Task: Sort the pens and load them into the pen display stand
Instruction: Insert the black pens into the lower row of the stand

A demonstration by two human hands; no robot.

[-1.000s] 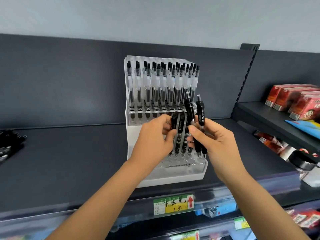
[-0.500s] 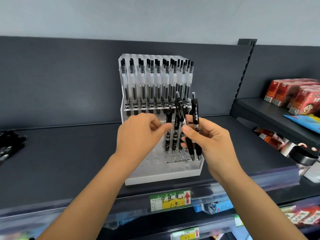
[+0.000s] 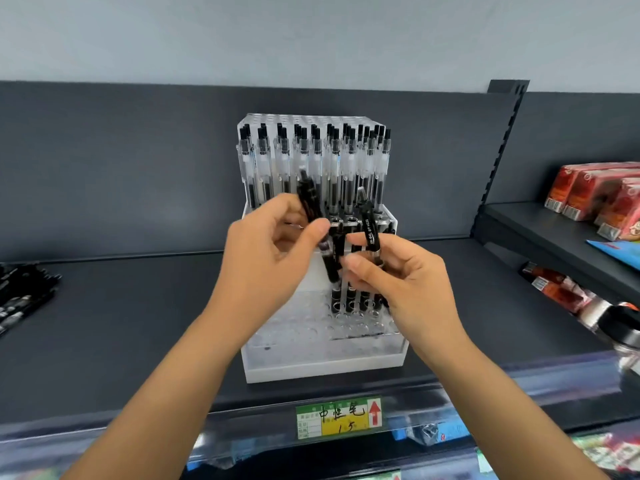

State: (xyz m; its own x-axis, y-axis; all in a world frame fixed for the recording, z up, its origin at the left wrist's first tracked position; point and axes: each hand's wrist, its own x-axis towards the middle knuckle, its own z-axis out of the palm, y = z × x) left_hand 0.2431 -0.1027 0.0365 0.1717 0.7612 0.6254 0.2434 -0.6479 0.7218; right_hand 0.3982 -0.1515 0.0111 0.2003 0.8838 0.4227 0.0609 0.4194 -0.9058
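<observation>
On a dark grey metal shelf (image 3: 121,323), against the dark back panel: a clear acrylic tiered pen display stand (image 3: 322,370) with a white base. Stands upright, facing the camera. In the upper tier, tight rows of translucent-barrelled pens with black push-buttons (image 3: 332,168), all upright. In the lower tier, toward the right, a few black pens (image 3: 349,303) seated in holes. More round holes visible to their left and in front.

In front of the stand, level with the step between tiers: left hand (image 3: 263,265), fingers (image 3: 277,207) curled, thumb and forefinger pinching a slim black plastic pen (image 3: 308,199) at about mid-barrel. Tilted, top end leaning left across the upper-tier pens, lower end pointing down at the seated pens. Whether touching them, cannot tell.

Just beside it to the right: right hand (image 3: 408,289), fingers (image 3: 398,247) bent, thumb and forefinger pinching a second black pen with white lettering (image 3: 369,223) by its lower half. Nearly upright, push-button end up, top leaning slightly left. Thumbs of the two hands near each other, apart.

At the far left of the shelf, a loose heap of black pens (image 3: 20,299) lying flat. On the shelf's front edge, below the stand, a green and yellow price label with a red arrow (image 3: 339,417). On the neighbouring shelf to the right, red cartons (image 3: 599,192). Lower down, a black-lidded jar (image 3: 620,327), blurred.
</observation>
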